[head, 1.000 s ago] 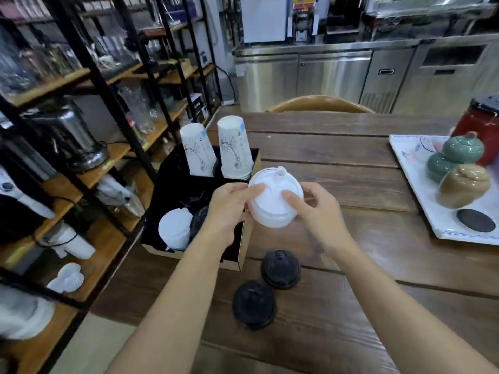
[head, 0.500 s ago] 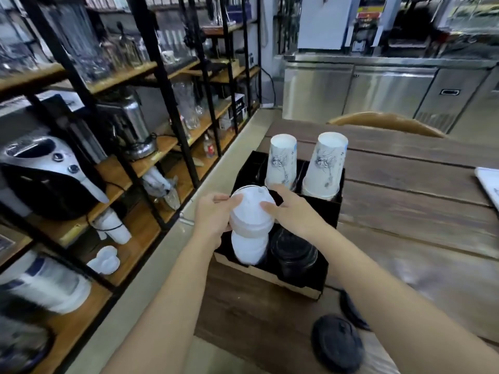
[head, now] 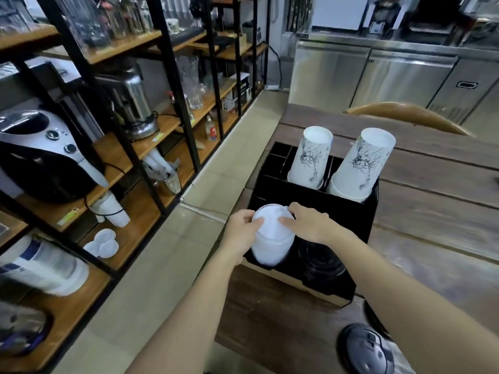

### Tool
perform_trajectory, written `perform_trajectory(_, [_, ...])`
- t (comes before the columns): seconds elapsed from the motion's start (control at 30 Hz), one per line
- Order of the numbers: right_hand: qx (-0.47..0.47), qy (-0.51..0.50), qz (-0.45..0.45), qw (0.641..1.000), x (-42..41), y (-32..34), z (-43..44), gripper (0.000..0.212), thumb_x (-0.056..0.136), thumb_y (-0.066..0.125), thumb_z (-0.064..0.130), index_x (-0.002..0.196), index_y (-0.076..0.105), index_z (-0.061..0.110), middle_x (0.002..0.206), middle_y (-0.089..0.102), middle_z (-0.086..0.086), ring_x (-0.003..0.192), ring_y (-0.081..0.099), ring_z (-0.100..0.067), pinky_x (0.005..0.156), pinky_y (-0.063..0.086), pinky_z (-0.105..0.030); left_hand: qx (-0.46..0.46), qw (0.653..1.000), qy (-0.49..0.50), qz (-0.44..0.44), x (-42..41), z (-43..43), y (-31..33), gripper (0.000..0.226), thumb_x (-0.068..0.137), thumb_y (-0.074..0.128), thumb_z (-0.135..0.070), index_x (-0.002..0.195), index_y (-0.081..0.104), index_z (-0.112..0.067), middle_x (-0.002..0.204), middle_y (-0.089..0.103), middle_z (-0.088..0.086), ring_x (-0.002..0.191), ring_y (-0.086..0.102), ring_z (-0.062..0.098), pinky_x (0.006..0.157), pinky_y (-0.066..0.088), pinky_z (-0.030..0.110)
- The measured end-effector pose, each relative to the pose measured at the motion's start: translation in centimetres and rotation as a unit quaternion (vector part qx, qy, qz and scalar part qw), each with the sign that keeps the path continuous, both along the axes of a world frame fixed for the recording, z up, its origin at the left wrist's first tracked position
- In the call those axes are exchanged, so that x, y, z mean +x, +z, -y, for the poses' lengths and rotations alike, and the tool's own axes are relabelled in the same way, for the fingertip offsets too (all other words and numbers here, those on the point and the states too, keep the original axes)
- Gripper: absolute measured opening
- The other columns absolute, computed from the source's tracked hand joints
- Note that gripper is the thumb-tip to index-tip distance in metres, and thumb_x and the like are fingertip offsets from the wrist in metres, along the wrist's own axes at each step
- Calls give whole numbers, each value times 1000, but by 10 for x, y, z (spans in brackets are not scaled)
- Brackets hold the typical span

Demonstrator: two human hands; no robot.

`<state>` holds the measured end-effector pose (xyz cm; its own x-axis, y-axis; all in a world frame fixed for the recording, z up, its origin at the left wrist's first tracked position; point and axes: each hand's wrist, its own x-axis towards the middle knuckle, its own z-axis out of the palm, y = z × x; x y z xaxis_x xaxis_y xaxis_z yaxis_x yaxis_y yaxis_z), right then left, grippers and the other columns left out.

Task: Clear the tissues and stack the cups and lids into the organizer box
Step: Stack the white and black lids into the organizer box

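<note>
A black organizer box (head: 348,211) stands at the left end of the wooden table (head: 432,238). Two stacks of upturned printed paper cups (head: 313,157) fill its back compartments. My left hand (head: 241,230) and my right hand (head: 307,224) both grip the top of a stack of white lids (head: 272,238) that sits in the front left compartment. A stack of black lids (head: 321,261) fills the compartment to its right. A loose black lid (head: 364,349) lies on the table in front of the box, and another is partly hidden under my right forearm.
Black-framed wooden shelves (head: 135,147) run along the left with a kettle, an appliance, glassware and white cups. A tiled floor strip separates the shelves from the table. A chair back (head: 410,117) rises behind the table, with steel counters beyond.
The view swung left. Both hands carried the white lids from over the table to the box's front left compartment and lowered them onto the white stack there.
</note>
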<state>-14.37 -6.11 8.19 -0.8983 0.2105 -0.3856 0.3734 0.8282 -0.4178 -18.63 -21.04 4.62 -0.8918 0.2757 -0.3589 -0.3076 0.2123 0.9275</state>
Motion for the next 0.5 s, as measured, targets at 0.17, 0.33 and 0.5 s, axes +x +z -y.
perform_trajectory(0.17, [32, 29, 9, 999, -6, -10, -3, 47, 95, 37, 39, 134, 37, 14, 128, 55, -9, 122, 45, -30, 103, 24, -46, -37, 999, -8, -22, 4, -2, -12, 7, 90, 54, -11, 92, 58, -16, 99, 62, 8, 94, 56, 22, 81, 43, 33])
perform_trajectory(0.33, [35, 41, 1, 999, -6, -17, -6, 46, 95, 37, 41, 135, 37, 17, 123, 59, -7, 121, 47, -28, 104, 22, -46, -79, 996, -28, -44, 2, -4, -17, 9, 91, 53, -14, 100, 56, -14, 102, 62, 7, 97, 56, 22, 82, 44, 32])
perform_trajectory(0.5, [133, 80, -16, 988, -5, -21, -5, 49, 95, 33, 44, 136, 36, 18, 121, 59, -8, 117, 49, -28, 101, 23, -47, -178, 979, -57, -77, -1, -9, -11, 24, 91, 52, -19, 110, 57, -7, 112, 63, 11, 100, 57, 26, 86, 47, 37])
